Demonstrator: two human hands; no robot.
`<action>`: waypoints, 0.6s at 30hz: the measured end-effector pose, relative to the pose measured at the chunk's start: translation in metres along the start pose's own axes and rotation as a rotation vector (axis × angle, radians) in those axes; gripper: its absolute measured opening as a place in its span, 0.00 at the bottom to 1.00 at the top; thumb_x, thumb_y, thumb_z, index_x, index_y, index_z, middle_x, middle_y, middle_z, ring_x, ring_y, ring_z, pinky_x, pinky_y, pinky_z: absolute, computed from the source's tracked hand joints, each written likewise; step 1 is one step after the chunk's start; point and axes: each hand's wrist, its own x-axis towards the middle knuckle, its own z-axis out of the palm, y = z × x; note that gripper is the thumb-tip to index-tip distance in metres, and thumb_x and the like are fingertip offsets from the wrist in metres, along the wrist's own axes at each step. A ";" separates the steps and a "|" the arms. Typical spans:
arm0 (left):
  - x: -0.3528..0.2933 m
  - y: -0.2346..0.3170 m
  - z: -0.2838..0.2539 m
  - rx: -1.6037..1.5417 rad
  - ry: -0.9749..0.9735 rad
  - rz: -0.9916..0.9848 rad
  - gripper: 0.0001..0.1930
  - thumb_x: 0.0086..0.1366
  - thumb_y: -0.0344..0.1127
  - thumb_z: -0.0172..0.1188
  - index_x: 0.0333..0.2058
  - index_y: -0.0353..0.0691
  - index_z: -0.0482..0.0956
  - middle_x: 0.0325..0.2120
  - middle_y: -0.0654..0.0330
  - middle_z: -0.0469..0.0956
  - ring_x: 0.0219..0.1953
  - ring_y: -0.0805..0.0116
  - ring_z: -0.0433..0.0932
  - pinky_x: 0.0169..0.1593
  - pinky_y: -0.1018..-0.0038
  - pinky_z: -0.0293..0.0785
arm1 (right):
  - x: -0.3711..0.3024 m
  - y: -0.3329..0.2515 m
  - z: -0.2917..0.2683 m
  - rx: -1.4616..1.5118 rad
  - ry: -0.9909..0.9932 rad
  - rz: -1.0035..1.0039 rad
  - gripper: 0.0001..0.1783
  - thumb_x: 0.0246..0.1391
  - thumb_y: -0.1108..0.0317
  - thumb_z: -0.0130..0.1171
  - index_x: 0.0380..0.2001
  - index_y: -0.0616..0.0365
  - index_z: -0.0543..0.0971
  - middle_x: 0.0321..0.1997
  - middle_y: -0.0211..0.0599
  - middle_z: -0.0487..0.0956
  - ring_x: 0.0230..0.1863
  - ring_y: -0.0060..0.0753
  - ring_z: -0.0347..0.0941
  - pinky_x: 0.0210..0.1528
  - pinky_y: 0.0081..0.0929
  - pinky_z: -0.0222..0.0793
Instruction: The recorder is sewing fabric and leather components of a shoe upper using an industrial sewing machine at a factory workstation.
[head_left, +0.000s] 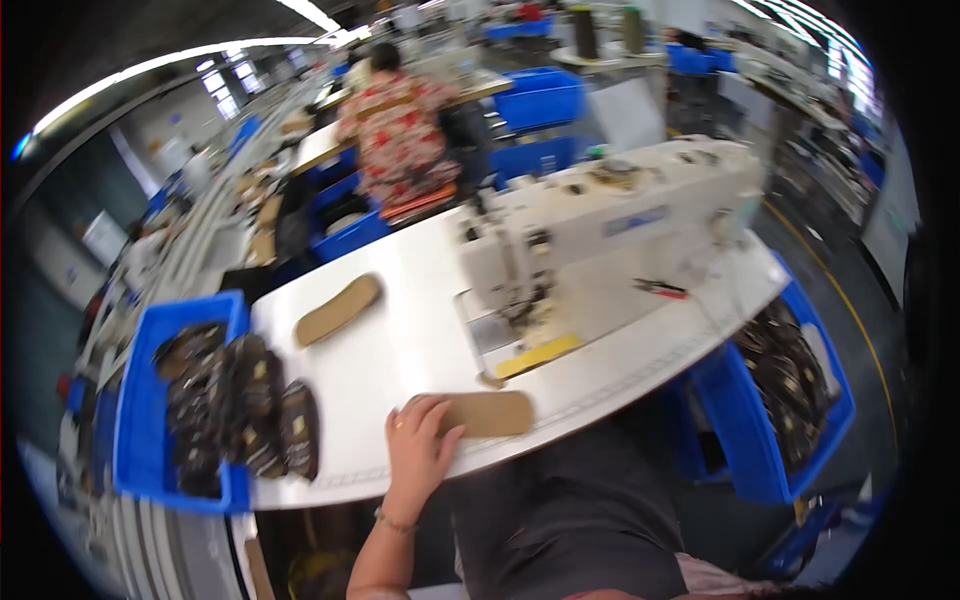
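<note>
My left hand [418,445] is at the front edge of the white sewing table [380,375]. Its fingers and thumb close round the left end of a tan, sole-shaped piece [492,414], which lies flat by the table edge. My right hand does not show. Farther back on the left lies a second tan sole-shaped piece [338,311]. To the right of both pieces stands a white industrial sewing machine [620,225], with a yellow strip [538,356] at the front of its bed.
A blue bin [135,430] at the left holds dark shoe parts [240,400], some resting on the table. Another blue bin [755,450] of dark parts stands at the right. Red-handled snips [661,289] lie behind the needle area. Ahead, a person in a floral shirt [400,140] sits facing away.
</note>
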 end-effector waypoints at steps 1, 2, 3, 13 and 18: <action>-0.009 -0.010 -0.014 0.049 0.021 -0.058 0.21 0.60 0.42 0.67 0.51 0.46 0.77 0.53 0.61 0.75 0.58 0.57 0.72 0.63 0.47 0.58 | 0.046 -0.002 -0.006 -0.089 -0.041 -0.033 0.15 0.66 0.56 0.57 0.44 0.56 0.80 0.42 0.32 0.80 0.39 0.27 0.75 0.37 0.32 0.71; -0.014 -0.020 -0.022 0.118 0.033 -0.103 0.21 0.61 0.42 0.66 0.52 0.46 0.77 0.53 0.61 0.75 0.59 0.56 0.71 0.64 0.47 0.58 | 0.070 -0.013 -0.006 -0.142 -0.068 -0.074 0.15 0.66 0.56 0.56 0.44 0.56 0.80 0.41 0.32 0.79 0.39 0.27 0.75 0.37 0.32 0.71; -0.017 -0.029 -0.035 0.173 0.069 -0.140 0.20 0.61 0.42 0.66 0.51 0.45 0.77 0.52 0.61 0.76 0.58 0.57 0.72 0.63 0.50 0.60 | 0.087 -0.022 -0.002 -0.180 -0.091 -0.111 0.14 0.66 0.57 0.55 0.43 0.56 0.80 0.40 0.32 0.79 0.38 0.27 0.75 0.37 0.33 0.70; -0.049 -0.138 -0.090 0.573 0.147 -0.788 0.30 0.63 0.52 0.64 0.56 0.36 0.73 0.53 0.49 0.76 0.54 0.47 0.75 0.53 0.56 0.74 | 0.135 -0.037 0.011 -0.168 0.140 -0.376 0.13 0.68 0.62 0.49 0.34 0.59 0.77 0.32 0.34 0.76 0.31 0.28 0.72 0.33 0.36 0.67; -0.049 -0.144 -0.080 0.544 0.204 -0.870 0.41 0.55 0.51 0.70 0.62 0.34 0.66 0.54 0.48 0.75 0.54 0.45 0.74 0.55 0.53 0.72 | 0.111 -0.010 0.012 -0.056 0.394 -0.431 0.15 0.69 0.65 0.46 0.30 0.60 0.76 0.28 0.35 0.75 0.28 0.28 0.70 0.31 0.38 0.66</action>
